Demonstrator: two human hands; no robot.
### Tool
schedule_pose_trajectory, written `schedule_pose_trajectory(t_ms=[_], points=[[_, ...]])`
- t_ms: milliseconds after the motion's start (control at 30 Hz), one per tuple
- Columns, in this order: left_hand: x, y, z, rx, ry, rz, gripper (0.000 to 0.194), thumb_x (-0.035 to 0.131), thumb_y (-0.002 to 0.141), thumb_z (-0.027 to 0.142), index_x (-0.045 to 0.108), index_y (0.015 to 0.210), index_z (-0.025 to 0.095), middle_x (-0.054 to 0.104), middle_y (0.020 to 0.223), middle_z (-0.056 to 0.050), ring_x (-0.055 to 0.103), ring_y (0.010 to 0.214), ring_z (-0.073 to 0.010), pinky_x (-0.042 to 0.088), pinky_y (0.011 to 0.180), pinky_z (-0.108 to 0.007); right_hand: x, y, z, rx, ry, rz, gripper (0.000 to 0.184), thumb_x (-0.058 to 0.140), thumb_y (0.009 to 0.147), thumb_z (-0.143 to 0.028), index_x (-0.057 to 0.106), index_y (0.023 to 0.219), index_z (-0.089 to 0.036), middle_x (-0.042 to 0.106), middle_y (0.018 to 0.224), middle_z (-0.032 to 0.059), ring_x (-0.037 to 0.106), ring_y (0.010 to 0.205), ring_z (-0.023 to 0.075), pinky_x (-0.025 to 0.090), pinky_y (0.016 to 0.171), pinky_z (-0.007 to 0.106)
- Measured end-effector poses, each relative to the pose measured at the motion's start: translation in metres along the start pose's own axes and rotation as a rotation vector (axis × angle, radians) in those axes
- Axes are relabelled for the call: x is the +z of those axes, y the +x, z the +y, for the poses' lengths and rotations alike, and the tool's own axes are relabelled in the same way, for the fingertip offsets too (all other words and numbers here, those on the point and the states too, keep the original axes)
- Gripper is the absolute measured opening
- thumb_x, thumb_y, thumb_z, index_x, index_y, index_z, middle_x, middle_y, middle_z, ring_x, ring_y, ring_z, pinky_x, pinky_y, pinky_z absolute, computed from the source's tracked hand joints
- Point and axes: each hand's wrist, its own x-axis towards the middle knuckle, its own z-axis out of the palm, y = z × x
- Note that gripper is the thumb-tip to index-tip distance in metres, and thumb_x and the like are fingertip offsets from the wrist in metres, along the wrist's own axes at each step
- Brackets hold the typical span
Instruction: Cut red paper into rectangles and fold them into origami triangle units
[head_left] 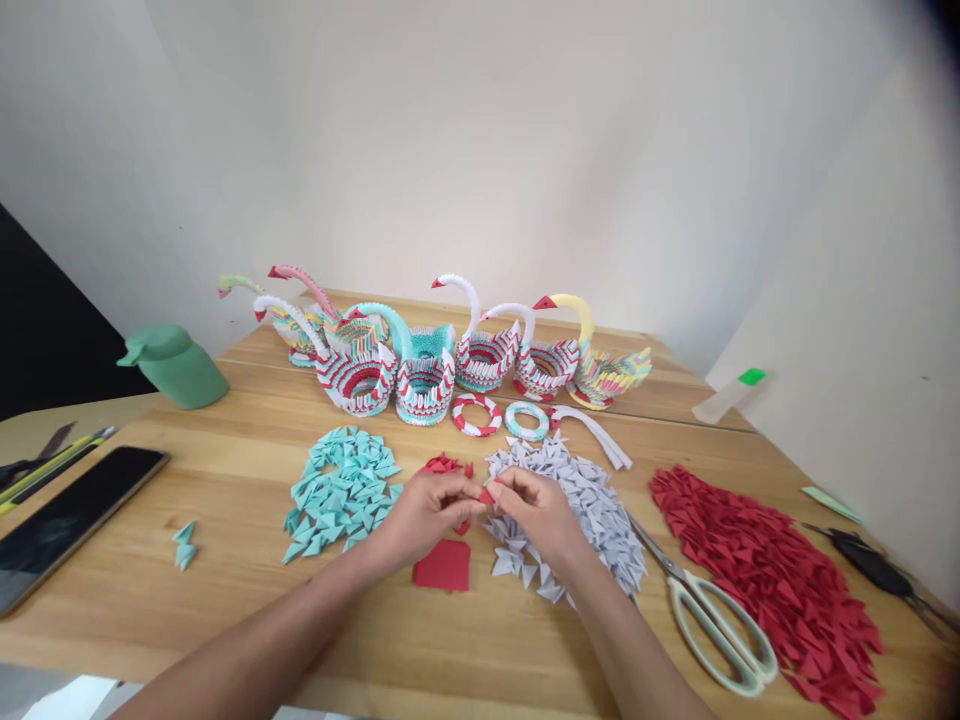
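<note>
Grip: the fingertips of my left hand (427,508) and right hand (541,512) nearly meet, both pinched closed on a small red piece (487,495); I have it between the teal pile (346,500) and the grey pile (596,495), above the table (240,500). Red paper (442,567) lies just nearer me; scissors (720,622) lie between the grey pile and the red pile (772,585); swans (427,398) stand beyond
</note>
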Motion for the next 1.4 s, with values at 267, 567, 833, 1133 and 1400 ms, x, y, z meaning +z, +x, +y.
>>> schedule_pose_trajectory(t_ms=[267,567,833,1133,1400], points=[[0.004,0.001,0.000,-0.043,0.009,0.051,0.026,0.058,0.080,0.030,0.060,0.062,0.012,0.057,0.057,-0.001,0.048,0.054,-0.0093,0.036,0.054,-0.019,0.005,0.000,0.005,-0.057,-0.025,0.007,0.024,0.057,0.078,-0.036,0.053,0.063,-0.018,0.045,0.056,-0.0047,0.039,0.053,0.0101,0.031,0.051,0.022],[0.005,-0.001,-0.004,0.015,0.111,0.087,0.024,0.059,0.083,0.036,0.060,0.073,0.015,0.061,0.062,-0.001,0.052,0.057,-0.0117,0.040,0.056,-0.022,0.003,0.000,0.005,-0.008,0.083,0.031,0.034,0.057,0.081,-0.041,0.050,0.057,-0.018,0.044,0.051,-0.0051,0.040,0.050,0.0100,0.032,0.050,0.022],[0.001,-0.003,0.000,0.734,0.755,0.256,0.016,0.051,0.088,0.011,0.061,0.077,0.016,0.065,0.076,-0.003,0.049,0.071,-0.0141,0.038,0.068,-0.027,0.008,-0.001,0.009,0.080,0.349,-0.023,0.039,0.064,0.078,-0.044,0.047,0.053,-0.018,0.042,0.045,-0.0069,0.038,0.042,0.0074,0.031,0.046,0.021],[0.003,-0.004,0.000,0.633,0.707,0.216,0.022,0.046,0.091,0.018,0.059,0.073,0.016,0.060,0.070,-0.004,0.049,0.069,-0.0144,0.037,0.066,-0.027,0.007,-0.003,0.005,0.037,0.227,-0.094,0.038,0.057,0.081,-0.045,0.046,0.056,-0.019,0.041,0.046,-0.0067,0.036,0.043,0.0078,0.029,0.045,0.021],[0.007,0.002,-0.001,-0.033,0.112,0.137,0.018,0.057,0.082,0.031,0.056,0.074,0.014,0.056,0.064,0.000,0.048,0.058,-0.0109,0.036,0.056,-0.022,0.003,-0.003,0.002,-0.187,-0.160,-0.034,0.036,0.047,0.089,-0.039,0.047,0.060,-0.018,0.042,0.054,-0.0049,0.039,0.052,0.0096,0.029,0.050,0.022]])
